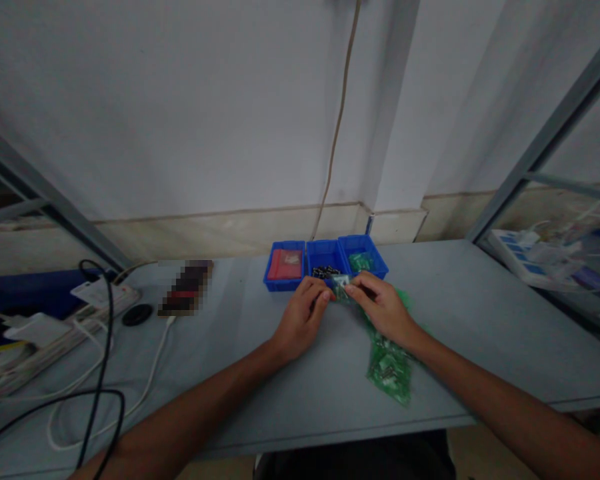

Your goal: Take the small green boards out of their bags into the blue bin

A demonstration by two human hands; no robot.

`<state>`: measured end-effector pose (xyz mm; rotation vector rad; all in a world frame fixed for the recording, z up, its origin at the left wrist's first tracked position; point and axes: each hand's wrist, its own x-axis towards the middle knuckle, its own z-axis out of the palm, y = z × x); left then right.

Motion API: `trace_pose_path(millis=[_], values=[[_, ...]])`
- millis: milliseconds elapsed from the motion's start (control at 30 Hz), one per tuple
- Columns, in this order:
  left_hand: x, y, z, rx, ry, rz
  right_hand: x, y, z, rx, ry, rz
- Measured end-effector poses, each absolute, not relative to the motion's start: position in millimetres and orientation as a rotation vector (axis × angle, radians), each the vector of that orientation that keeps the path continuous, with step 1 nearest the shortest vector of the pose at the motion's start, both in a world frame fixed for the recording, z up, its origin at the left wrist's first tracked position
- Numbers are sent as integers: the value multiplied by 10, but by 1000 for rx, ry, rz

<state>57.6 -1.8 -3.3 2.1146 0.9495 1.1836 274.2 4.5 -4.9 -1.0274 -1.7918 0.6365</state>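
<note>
Both of my hands are closed on a small see-through plastic bag point(341, 287) with a greenish tint, held above the table. My left hand point(303, 313) pinches near the bag's left edge. At its right side, my right hand point(383, 305) grips it between thumb and fingers. What the bag contains is too small to make out. Below my right wrist lies green plastic packaging point(391, 370) with small light pieces in it. Just behind my hands, three blue bins stand side by side: the left bin point(267, 277), the middle bin point(325, 250) and the right bin point(377, 257).
The left bin has a red packet point(284, 265), the middle one small black-and-silver parts point(326, 272), the right one green packets point(361, 261). To the left lie a blurred phone-like object point(186, 288), a black disc point(137, 315), cables and a power strip point(45, 347). Metal frames flank the table point(485, 313).
</note>
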Motion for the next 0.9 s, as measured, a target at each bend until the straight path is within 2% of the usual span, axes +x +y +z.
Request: trace_pose_path(millis=[133,400,567,733,900], values=[[587,-23,-94,2119,940,1175,2746,52,-20,-1036,-1754,639],[583,-8,-117,2142,910,1139,2696,-28,-3,-1006,-1782,908],[575,7,-92,2102,1015,1146,2704,-7,-27,-954,-1769,844],[558,16,-148,2034,1113,1095,2740,36,-59,-925,-1790,933],[562,-6,-141,1973,1104,1062,2723,1,-61,-919,-1878,766]])
